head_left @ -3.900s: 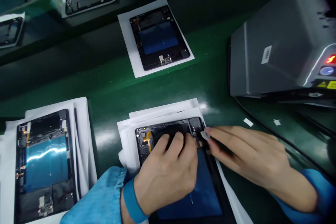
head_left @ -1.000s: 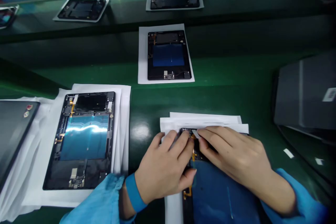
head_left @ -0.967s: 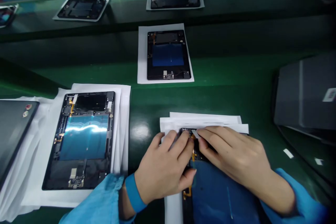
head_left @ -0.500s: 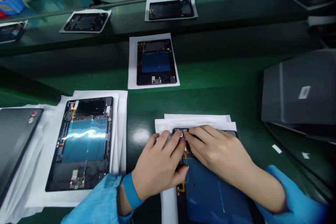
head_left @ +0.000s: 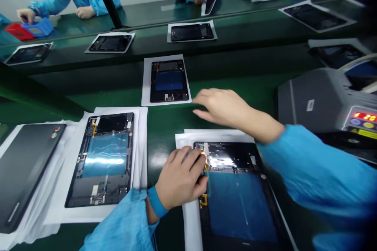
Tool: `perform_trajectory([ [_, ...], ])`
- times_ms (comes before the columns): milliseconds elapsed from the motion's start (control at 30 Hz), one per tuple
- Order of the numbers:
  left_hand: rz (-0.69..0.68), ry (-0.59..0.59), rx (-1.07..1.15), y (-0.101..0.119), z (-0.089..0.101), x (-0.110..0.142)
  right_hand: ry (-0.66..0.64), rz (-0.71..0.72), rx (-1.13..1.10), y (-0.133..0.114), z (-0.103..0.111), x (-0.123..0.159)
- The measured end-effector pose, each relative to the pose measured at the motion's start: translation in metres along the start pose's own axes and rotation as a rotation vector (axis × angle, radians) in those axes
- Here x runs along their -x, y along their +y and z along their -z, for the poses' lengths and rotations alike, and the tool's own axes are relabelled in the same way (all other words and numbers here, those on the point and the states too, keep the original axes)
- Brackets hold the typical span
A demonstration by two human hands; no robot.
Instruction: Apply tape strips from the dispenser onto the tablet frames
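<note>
An opened tablet (head_left: 241,200), its blue-covered battery and orange flex cables exposed, lies on white paper sheets (head_left: 188,223) before me. My left hand (head_left: 181,176) rests on its upper left edge, fingers bent and a little apart. Its fingertips touch the tablet near a flex cable and hide part of that corner. My right hand (head_left: 224,108) is raised beyond the tablet's top edge, fingers pointing left, thumb apart, nothing visible in it. Those fingertips are close to the paper corner under a second opened tablet (head_left: 169,82); whether they touch it I cannot tell.
Another opened tablet (head_left: 103,160) lies on paper at left, beside a closed dark tablet (head_left: 26,172). At right stands a grey machine (head_left: 312,102) with a red display. More tablets (head_left: 193,31) line the raised ledge. Behind it, two people in blue sleeves work near blue (head_left: 38,27) and red bins.
My right hand has left the near tablet's upper left corner and moved up and away, toward the middle tablet. The left hand stays at the tablet's edge. The view has tilted up.
</note>
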State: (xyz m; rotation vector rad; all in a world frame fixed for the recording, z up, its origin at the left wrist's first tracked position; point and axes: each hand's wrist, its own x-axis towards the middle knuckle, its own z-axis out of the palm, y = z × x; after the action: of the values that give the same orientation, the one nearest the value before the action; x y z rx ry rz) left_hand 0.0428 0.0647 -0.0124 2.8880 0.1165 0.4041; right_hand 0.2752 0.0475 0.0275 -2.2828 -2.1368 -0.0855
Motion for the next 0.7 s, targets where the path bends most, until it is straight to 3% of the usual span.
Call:
perform_trajectory([
  [133, 0.014, -0.002, 0.010, -0.002, -0.002, 0.001, -0.074, 0.060, 0.052, -0.004, -0.020, -0.086],
  [267, 0.001, -0.021, 0.032, -0.004, -0.004, 0.003, -0.117, 0.134, 0.081, -0.022, -0.041, -0.120],
  [500, 0.014, -0.024, 0.062, -0.006, -0.004, 0.000, -0.068, 0.188, 0.099, -0.034, -0.045, -0.122],
  [600, 0.021, -0.031, 0.067, -0.006, -0.002, -0.001, -0.009, 0.170, 0.114, -0.025, -0.025, -0.113],
  [700, 0.019, -0.047, 0.050, -0.005, 0.002, -0.004, 0.082, 0.095, 0.131, -0.009, 0.008, -0.082],
])
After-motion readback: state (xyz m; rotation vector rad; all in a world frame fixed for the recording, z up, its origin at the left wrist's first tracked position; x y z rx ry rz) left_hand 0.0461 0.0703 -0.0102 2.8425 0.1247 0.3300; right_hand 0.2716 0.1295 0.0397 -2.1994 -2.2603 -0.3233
